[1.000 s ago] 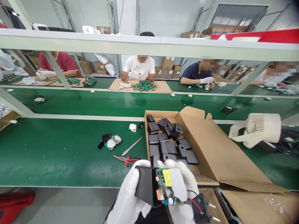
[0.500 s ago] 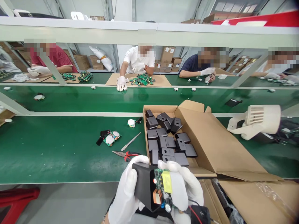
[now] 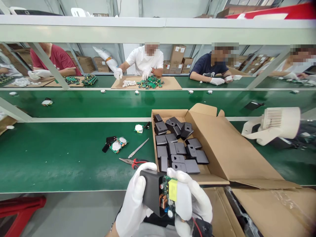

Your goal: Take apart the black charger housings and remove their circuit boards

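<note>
Left hand [image 3: 134,200], white-gloved, grasps a black housing [image 3: 151,191] with the fingers wrapped around its outer side. Right hand [image 3: 201,197], also gloved, grasps a circuit board [image 3: 170,197] bearing a yellow label [image 3: 172,190] and a white pad [image 3: 184,201]. The board's left end sits within the housing's open end; the remainder projects toward the right hand. Wires run from the board to a black part [image 3: 202,228] at the lower edge of view.

Directly beyond the hands, an open carton [image 3: 172,113] of black housings [image 3: 177,148] occupies the bench [image 3: 61,158], its flap [image 3: 237,151] spread to the right. Pliers [image 3: 133,161] lie beside the carton, partly hidden by the left hand. Farther back lie a slender metal tool [image 3: 138,148] and two board assemblies [image 3: 118,144]. A beige vented device [image 3: 280,123] stands right of the flap. Across the bench, an overhead beam [image 3: 148,31] and slanted struts [image 3: 49,65] partly obstruct the view of co-workers [image 3: 148,61].
</note>
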The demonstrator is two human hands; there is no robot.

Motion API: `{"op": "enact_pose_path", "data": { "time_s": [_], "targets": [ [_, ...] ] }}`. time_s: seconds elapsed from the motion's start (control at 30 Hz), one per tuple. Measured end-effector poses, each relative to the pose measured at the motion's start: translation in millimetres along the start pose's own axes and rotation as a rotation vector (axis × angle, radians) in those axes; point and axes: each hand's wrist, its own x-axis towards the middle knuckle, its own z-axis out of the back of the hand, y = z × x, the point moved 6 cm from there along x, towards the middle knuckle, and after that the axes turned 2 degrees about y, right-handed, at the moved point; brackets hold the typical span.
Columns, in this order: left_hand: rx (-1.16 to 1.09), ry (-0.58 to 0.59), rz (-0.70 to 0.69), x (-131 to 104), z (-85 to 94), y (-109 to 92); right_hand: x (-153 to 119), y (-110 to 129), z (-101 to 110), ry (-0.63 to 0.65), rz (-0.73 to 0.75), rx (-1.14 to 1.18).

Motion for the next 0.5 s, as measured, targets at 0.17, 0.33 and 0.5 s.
{"op": "enact_pose_path", "data": {
  "time_s": [0.17,0.33,0.5],
  "targets": [
    [-0.033,-0.002,0.010,0.8,1.2,2.7,-2.6,5.9,-5.9,0.114,0.128,-0.037],
    [-0.045,-0.005,0.018,-0.4,2.4,5.7,-3.1,6.1,-7.2,0.127,0.221,-0.044],
    [-0.042,-0.018,0.039,-2.1,-2.3,1.5,-4.2,4.5,-4.3,0.118,0.180,-0.104]
  ]
}}
